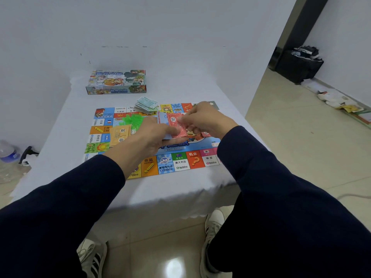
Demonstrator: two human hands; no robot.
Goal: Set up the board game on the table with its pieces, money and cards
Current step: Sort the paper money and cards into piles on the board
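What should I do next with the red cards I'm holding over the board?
Probably lay the red cards flat on the colourful game board, opposite the orange cards already lying there. Both the left hand and right hand hold them above the centre.

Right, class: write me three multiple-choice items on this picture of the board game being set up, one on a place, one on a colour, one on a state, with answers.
1. Where is the game box?
A. on the floor
B. on the table beyond the board
C. on the board

2. What colour are the cards in the hands?
A. red
B. black
C. white

3. What is the right hand doing?
A. lying flat on the table
B. hanging at the person's side
C. pinching the cards

Answers:
1 B, the box lies past the board's far edge.
2 A, the top card is red.
3 C, its fingers close on the cards that the left hand holds.
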